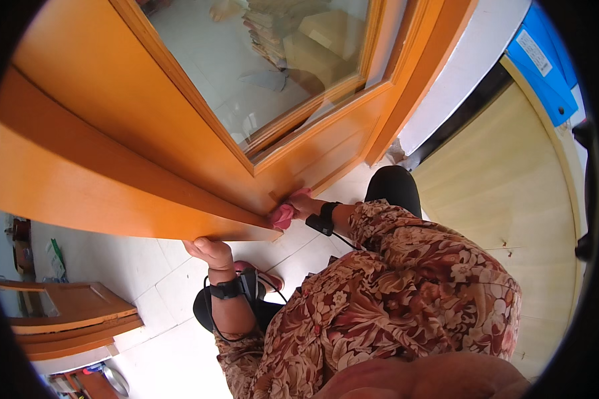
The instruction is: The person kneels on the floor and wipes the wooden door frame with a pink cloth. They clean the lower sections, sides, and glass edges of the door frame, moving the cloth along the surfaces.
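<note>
A pink cloth [282, 215] is bunched in my right hand [302, 205], against the lower part of an orange wooden door [259, 194] with a glass pane [219, 85]. My left hand [208, 251] is at the near edge of the wooden door frame or door edge [179, 219]; the fingers curl at its far side and are partly hidden. Both wrists wear black straps with small devices and cables.
White floor tiles [167, 294] lie below. To the right stands a pale yellow panel [499, 169], with blue folders [541, 65] beyond its top edge. Another orange wooden door [90, 304] is at lower left. Stacked papers and a box show through the glass.
</note>
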A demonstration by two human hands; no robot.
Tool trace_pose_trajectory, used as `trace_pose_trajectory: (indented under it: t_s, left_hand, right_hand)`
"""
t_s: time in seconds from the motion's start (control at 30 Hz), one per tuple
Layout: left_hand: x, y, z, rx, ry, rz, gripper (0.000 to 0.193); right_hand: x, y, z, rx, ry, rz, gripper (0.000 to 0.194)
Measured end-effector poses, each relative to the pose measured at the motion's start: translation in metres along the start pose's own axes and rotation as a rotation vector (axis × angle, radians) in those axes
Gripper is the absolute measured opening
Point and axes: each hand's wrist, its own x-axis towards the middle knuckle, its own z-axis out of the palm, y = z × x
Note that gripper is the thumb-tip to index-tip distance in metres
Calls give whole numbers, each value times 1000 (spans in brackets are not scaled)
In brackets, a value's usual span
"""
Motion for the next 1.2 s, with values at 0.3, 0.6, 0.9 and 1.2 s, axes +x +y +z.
trace_pose_trajectory:
  t_s: [0.3,0.6,0.9,1.2]
  left_hand:
    - [2,-42,-32,89,-6,-30,75]
    - [-10,-63,-53,144,-26,-81,75]
    - [0,-84,-49,105,-17,-68,75]
    - [6,-105,-61,119,-13,-20,70]
  right_hand:
    - [-94,-75,51,129,-338,-46,27]
    - [-68,-83,-7,298,-135,-206,20]
    - [-31,-160,-94,398,241,-500,8]
    - [-9,-131,-87,-222,705,-843,24]
